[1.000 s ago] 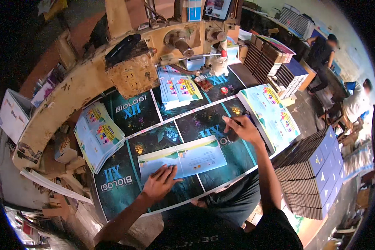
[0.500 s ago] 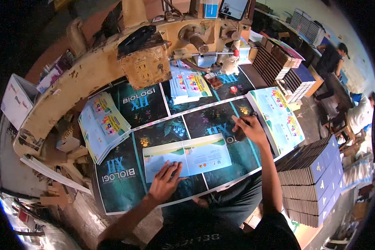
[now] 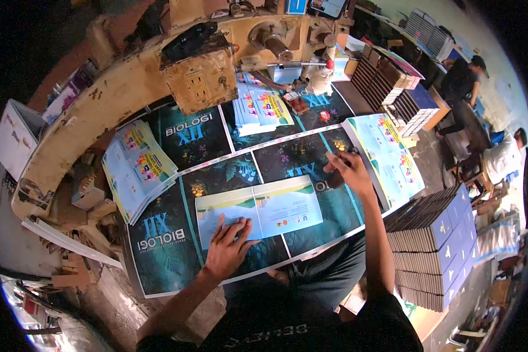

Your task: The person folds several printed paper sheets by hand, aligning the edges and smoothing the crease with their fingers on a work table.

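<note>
A light-blue and green printed cover sheet (image 3: 290, 214), with a line down its middle, lies on a large dark printed sheet (image 3: 340, 217) that covers the worktop. My left hand (image 3: 227, 246) rests on the left half of the cover, fingers stretched out flat. Over the worktop, my right hand (image 3: 353, 175) hovers beyond the cover's right end, with loosely bent fingers apart and nothing seen in them. Just right of it sits a thick stack of similar covers (image 3: 387, 158). Another pile of covers (image 3: 138, 170) lies at the left, and a third pile (image 3: 258, 108) toward the back.
A worn cream machine frame (image 3: 94, 111) curves round the back and left, with a metal box (image 3: 199, 82) jutting over the worktop. Tall stacks of purple-covered books (image 3: 431, 252) stand at right. Two people (image 3: 463, 79) are farther off at the right.
The whole view has shifted slightly. My left hand stays on the cover sheet. My right hand remains raised beside the right stack, its fingers slightly changed in pose.
</note>
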Motion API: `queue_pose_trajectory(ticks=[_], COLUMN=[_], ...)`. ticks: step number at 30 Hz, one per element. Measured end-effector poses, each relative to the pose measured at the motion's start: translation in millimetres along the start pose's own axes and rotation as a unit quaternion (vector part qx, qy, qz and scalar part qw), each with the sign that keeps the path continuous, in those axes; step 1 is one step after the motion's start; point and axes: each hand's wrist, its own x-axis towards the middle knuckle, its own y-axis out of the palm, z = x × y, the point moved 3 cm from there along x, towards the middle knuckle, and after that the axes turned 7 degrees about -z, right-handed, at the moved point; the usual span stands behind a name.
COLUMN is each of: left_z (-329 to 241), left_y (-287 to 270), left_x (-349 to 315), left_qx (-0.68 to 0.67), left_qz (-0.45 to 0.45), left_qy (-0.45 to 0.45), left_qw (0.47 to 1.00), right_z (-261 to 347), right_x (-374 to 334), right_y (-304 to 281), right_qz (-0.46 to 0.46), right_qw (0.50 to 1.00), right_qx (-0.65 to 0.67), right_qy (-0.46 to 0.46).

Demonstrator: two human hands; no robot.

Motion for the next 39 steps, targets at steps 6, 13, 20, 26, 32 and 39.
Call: queue_pose_trajectory(ticks=[6,13,20,26,32,39], left_z=[35,16,13,42,25,40], left_y=[-22,0,0,-16,-14,-2], left_x=[56,7,-4,44,19,-2], left_qx=[0.002,0.034,0.061,-0.096,-0.149,-0.236], left_qz=[0.263,0.081,0.035,0.214,0.031,0.028], left_qy=[-0.014,0.016,0.065,-0.006,0.007,-0.111], left_qw=[0.965,0.996,0.995,0.972,0.988,0.965], right_z=[2,2,2,-17,-10,80], right_x=[-5,-3,-4,0,-1,24], right_y=[-2,3,6,3,-1,-14], right_qz=[-0.031,-0.042,-0.058,-0.083,-0.077,-0.236], right_qw=[1.0,0.999,0.997,0.995,0.997,0.939], right_qx=[-0.007,-0.013,-0.009,0.025,-0.006,-0.124], right_qy=[-0.001,-0.003,0.047,0.039,0.026,-0.218])
